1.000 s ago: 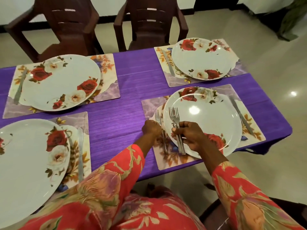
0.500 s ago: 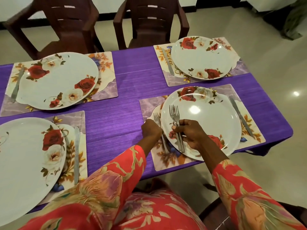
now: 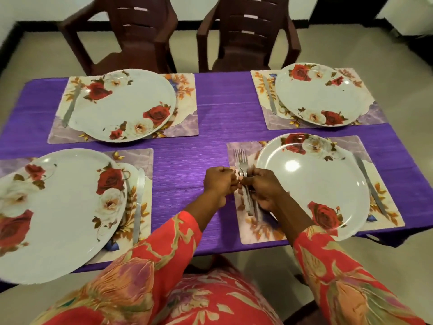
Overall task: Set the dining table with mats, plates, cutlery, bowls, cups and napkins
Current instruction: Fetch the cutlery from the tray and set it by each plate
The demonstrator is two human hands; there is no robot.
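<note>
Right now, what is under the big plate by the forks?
Under the near right plate lies a flowery placemat, poking out all around, with a knife on its right side. The purple tablecloth is below that. The plate covers the mat's middle, so that part stays hidden.

Both arms reach forward; left hand (image 3: 216, 181) curled, knuckles touching right hand (image 3: 263, 191), whose fingers are curled closed.

Shiny metal forks (image 3: 240, 160), glossy plates (image 3: 311, 184), ribbed purple cloth (image 3: 187, 165), moulded plastic chairs (image 3: 248, 31)
</note>
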